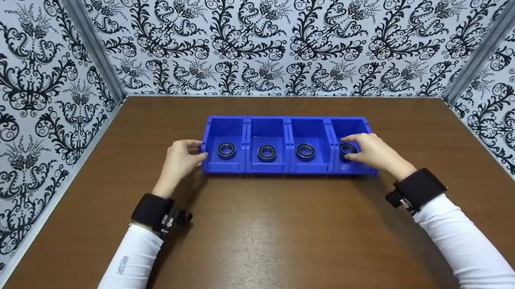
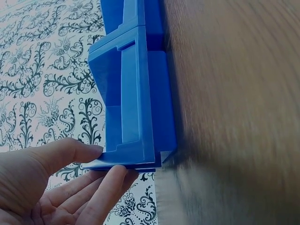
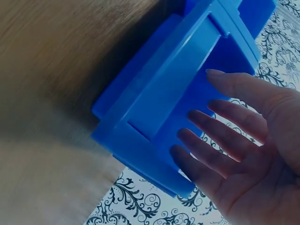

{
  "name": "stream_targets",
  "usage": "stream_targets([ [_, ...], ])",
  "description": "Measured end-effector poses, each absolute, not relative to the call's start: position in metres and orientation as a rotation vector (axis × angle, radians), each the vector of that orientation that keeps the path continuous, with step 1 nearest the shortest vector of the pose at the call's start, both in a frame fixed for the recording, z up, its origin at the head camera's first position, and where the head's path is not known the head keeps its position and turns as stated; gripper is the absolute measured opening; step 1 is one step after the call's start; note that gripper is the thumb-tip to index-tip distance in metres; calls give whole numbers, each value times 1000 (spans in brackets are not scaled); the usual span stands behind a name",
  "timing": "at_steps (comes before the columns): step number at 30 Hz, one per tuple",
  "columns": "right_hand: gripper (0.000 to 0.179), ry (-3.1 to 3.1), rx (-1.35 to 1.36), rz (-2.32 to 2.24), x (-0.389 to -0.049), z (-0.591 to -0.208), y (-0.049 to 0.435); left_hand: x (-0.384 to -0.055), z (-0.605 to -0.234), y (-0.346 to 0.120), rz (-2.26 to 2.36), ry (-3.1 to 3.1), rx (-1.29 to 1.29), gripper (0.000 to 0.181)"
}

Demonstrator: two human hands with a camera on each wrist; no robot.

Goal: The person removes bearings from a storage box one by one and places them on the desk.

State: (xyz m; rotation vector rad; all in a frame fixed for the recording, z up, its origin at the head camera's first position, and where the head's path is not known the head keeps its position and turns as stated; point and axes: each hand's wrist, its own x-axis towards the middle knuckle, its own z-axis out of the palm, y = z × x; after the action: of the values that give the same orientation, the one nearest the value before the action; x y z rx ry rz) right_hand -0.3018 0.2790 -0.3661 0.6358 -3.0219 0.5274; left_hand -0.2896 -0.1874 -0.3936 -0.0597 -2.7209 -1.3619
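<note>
A blue four-compartment bin point(image 1: 268, 168) stands on the table, with a dark ring-shaped bearing in each compartment: the leftmost bearing point(image 1: 227, 157), two in the middle, and a bearing point(image 1: 342, 152) at the far right. My left hand point(image 1: 180, 160) pinches the bin's left end wall, thumb on the inner side and fingers outside, as the left wrist view shows. Over the rightmost compartment is my right hand point(image 1: 372, 152), its thumb and fingertips around that bearing. In the right wrist view, the fingers point(image 3: 220, 131) are spread apart; the bearing is hidden there.
The brown wooden table point(image 1: 245, 234) extends in front of the bin and to both sides. Patterned wall panels point(image 1: 255, 42) enclose it at the back, left and right, with grey metal posts point(image 1: 95, 47) at the corners.
</note>
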Motion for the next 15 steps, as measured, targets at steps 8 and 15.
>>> stream_targets([
  [8, 49, -3031, 711, 452, -313, -376, 276, -289, -393, -187, -1358, -2730, -55, 43],
  [15, 44, -3038, 747, 418, -319, -379, 272, -288, -392, -188, -1357, -2726, -60, 43],
])
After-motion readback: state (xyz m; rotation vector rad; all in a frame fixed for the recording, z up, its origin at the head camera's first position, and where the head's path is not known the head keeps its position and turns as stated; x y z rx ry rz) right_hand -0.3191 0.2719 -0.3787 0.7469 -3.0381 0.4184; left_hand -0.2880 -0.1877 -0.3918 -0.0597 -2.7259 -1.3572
